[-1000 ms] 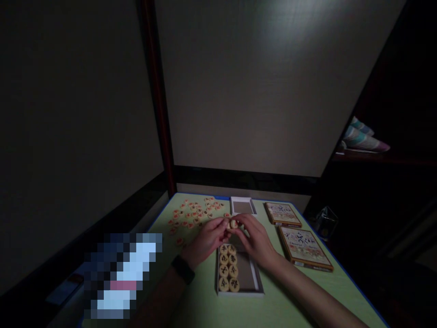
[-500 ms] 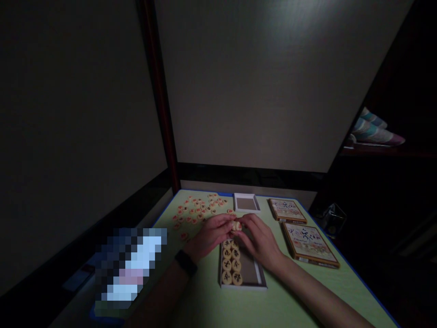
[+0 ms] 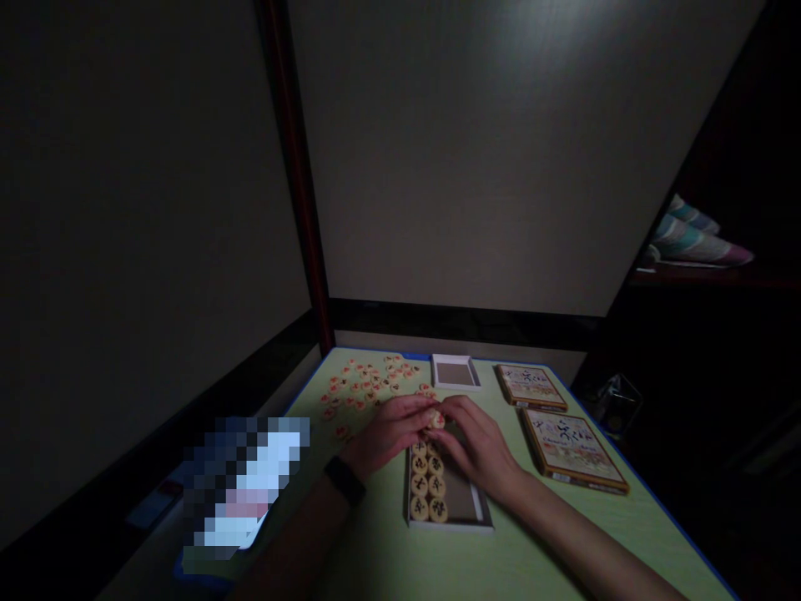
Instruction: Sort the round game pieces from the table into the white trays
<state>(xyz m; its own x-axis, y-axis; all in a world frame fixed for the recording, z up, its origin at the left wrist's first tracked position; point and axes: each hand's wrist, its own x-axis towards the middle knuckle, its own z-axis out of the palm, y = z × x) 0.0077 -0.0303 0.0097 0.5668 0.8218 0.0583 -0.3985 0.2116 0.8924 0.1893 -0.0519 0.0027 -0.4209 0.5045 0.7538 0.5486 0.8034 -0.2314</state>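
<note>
Both hands meet above the far end of a shallow white tray (image 3: 481, 511) on a green table (image 3: 531, 542). My left hand (image 3: 391, 431), with a dark band on its wrist, and my right hand (image 3: 479, 442) pinch round pale game pieces (image 3: 437, 420) between their fingertips. Inside the tray, several round pieces (image 3: 428, 484) with dark characters lie in two columns along its left side. Many loose round pieces (image 3: 363, 388) with red and dark marks are scattered on the table beyond my left hand.
A second, smaller white tray (image 3: 455, 371) sits at the far edge. Two flat printed boxes (image 3: 572, 438) lie to the right. A clear container (image 3: 617, 405) stands past the right table edge. A blurred patch covers the near left corner.
The view has shifted slightly, so the table sits a little lower and further right. Both hands stay together, pinching the pieces over the tray's far end.
</note>
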